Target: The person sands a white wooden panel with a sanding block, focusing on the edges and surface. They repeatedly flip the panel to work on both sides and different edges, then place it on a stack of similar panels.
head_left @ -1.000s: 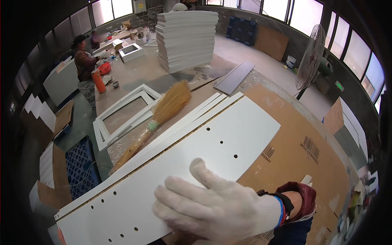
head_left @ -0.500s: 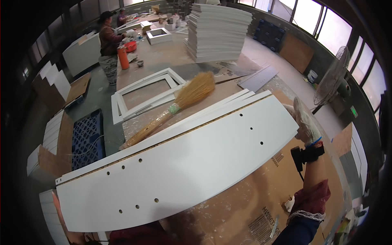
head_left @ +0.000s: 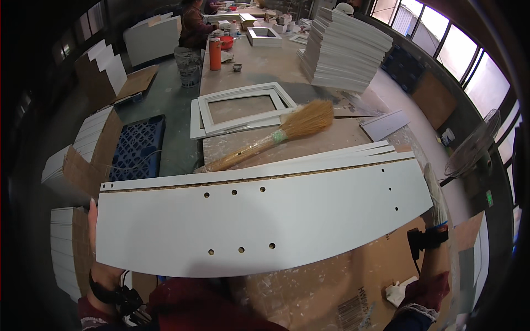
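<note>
A long white panel (head_left: pixel 326 212) with a curved near edge, a bare chipboard far edge and several drilled holes lies across the view in front of me. At its left end my left hand (head_left: pixel 93 220) grips the edge; the thumb shows, while the other fingers are hidden under the panel. My right hand (head_left: pixel 436 194), in a white knit glove, holds the right end, with its fingertips mostly out of sight. Just beyond, more white boards (head_left: pixel 364 151) lie fanned out along the panel's far edge.
A straw broom (head_left: pixel 306 122) and white frames (head_left: pixel 207 118) lie beyond the boards. A tall panel stack (head_left: pixel 348 52) stands farther back. Cardboard (head_left: pixel 309 284) covers the near table. Left are a blue pallet (head_left: pixel 138 148) and a co-worker (head_left: pixel 194 27); right, a fan (head_left: pixel 475 143).
The panel has swung from a steep slant to nearly level, its left end moving away from me and its right end nearer. My left thumb and wrist now show more. The view has shifted left.
</note>
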Available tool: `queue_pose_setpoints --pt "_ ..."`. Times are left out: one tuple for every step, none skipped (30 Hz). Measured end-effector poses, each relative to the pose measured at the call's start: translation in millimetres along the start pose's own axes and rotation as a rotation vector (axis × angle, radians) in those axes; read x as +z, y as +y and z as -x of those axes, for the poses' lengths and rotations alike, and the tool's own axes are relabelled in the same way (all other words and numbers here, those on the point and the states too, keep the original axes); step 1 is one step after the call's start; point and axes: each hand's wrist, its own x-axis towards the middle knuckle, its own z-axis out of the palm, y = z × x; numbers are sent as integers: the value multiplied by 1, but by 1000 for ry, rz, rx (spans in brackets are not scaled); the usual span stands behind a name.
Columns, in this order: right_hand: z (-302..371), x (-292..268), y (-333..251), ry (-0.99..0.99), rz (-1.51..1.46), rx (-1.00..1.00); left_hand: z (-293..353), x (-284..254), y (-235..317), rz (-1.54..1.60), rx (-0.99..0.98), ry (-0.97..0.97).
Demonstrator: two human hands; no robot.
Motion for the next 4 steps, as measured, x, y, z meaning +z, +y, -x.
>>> queue_pose_setpoints --pt "12 0 -7 37 30 -46 -7 4 6 160 -86 -1" --pt "17 -4 -17 21 -206 142 -10 5 9 321 -184 7" --pt "21 -8 -26 8 -440 332 -14 0 7 263 -189 -15" --pt "76 -5 7 -38 -445 334 -13 -15 7 195 -180 -5"
